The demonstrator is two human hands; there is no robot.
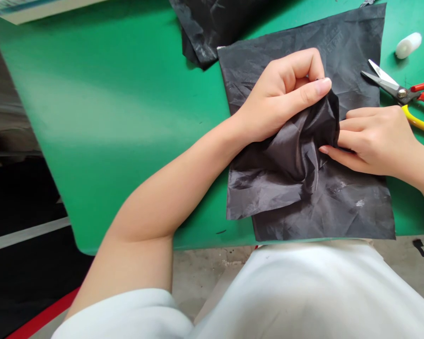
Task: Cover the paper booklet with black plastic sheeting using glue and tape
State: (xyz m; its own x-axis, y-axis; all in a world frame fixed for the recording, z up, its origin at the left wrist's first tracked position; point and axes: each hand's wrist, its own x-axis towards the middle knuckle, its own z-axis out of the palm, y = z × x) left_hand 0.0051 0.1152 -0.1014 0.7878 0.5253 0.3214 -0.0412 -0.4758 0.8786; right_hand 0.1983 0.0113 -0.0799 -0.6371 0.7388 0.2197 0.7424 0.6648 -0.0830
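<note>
Black, shiny fabric lies crumpled in front of me, with more of the flat dark cloth spread beneath and behind it. My left hand pinches a raised edge of this fabric between thumb and curled fingers, lifting it into folds. To the right, my right hand grips the same fabric lower down, its thumb on the near side and its other fingertips partly hidden behind a fold. Close by that hand lie scissors with red and yellow handles, their blades apart and pointing toward the cloth.
A green table carries everything, its front edge running just before my body. A second black cloth bundle lies at the back. A small white cylindrical object rests beyond the scissors. Dark material is off the table's left side.
</note>
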